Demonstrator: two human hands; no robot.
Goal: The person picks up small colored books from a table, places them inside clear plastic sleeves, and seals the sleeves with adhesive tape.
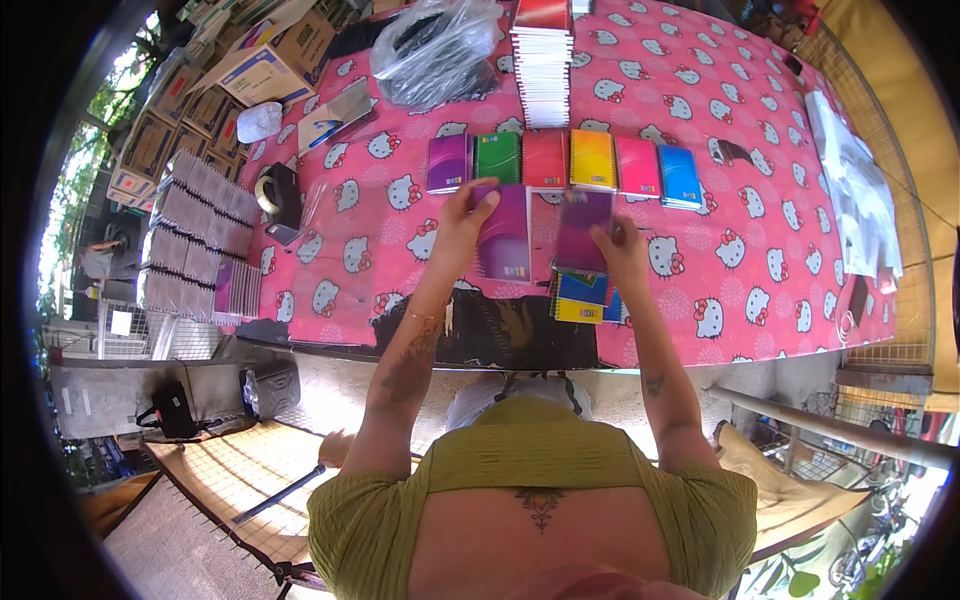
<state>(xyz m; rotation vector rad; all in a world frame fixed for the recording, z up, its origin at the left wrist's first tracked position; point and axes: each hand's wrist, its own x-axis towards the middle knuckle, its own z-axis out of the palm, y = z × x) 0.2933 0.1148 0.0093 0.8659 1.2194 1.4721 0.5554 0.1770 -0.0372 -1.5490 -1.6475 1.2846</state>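
My left hand (464, 220) is closed on the left edge of a purple spiral notebook (508, 240), its thumb on the cover. In my right hand (624, 246) is a darker, slightly blurred purple notebook (582, 222), pinched at its right edge. Below that one, near the table's front edge, lie small yellow and blue notebooks (578, 308), partly overlapping. Just beyond my hands runs a row of spiral notebooks: purple (449, 162), green (497, 157), red (545, 160), yellow (593, 158), pink (637, 166) and blue (680, 176).
A tall notebook stack (543, 80) stands behind the row, beside a clear plastic bag (436, 55). At left are stacked wrapped notebooks (195, 240), a tape dispenser (280, 200) and cardboard boxes (275, 60). White plastic sheets (850, 190) lie along the right edge of the pink tablecloth (740, 290).
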